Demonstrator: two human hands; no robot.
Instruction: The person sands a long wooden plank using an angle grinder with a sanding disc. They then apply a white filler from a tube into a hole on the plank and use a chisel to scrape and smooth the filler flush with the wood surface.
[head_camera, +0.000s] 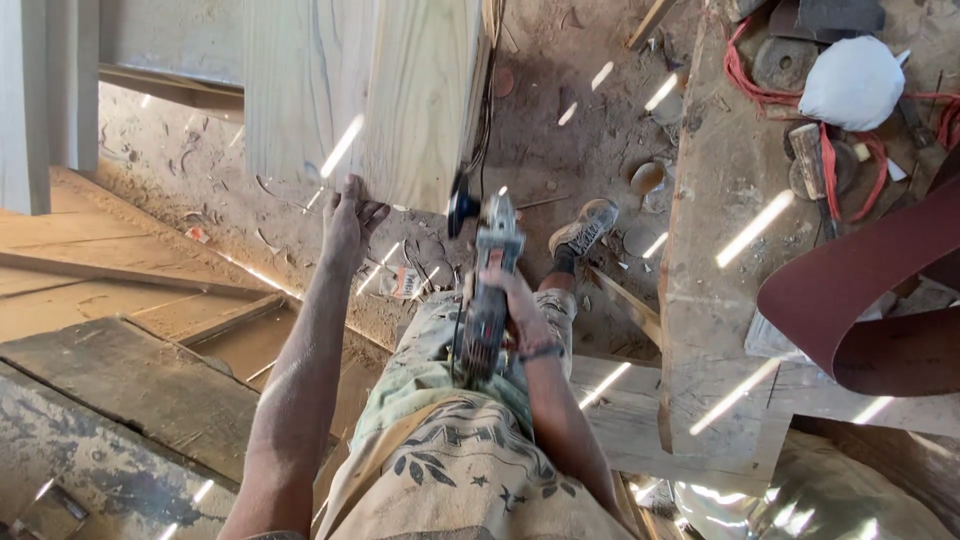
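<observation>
A pale wooden panel (360, 90) stands upright in front of me. My left hand (350, 222) rests flat against its lower edge, fingers spread. My right hand (515, 305) grips the grey body of an angle grinder (488, 270). The grinder's dark disc (461, 207) sits at the panel's right lower corner. A power cord (486, 110) hangs along the panel's right side. My dusty patterned shorts and one shoe (585, 228) show below.
Dusty ground with wood shavings lies under the panel. Planks and boards (120, 300) are stacked at left. A rough workbench (730, 250) at right carries a hammer (810, 160), red cord, a white bag (852, 82) and a roll of dark red sanding belt (860, 290).
</observation>
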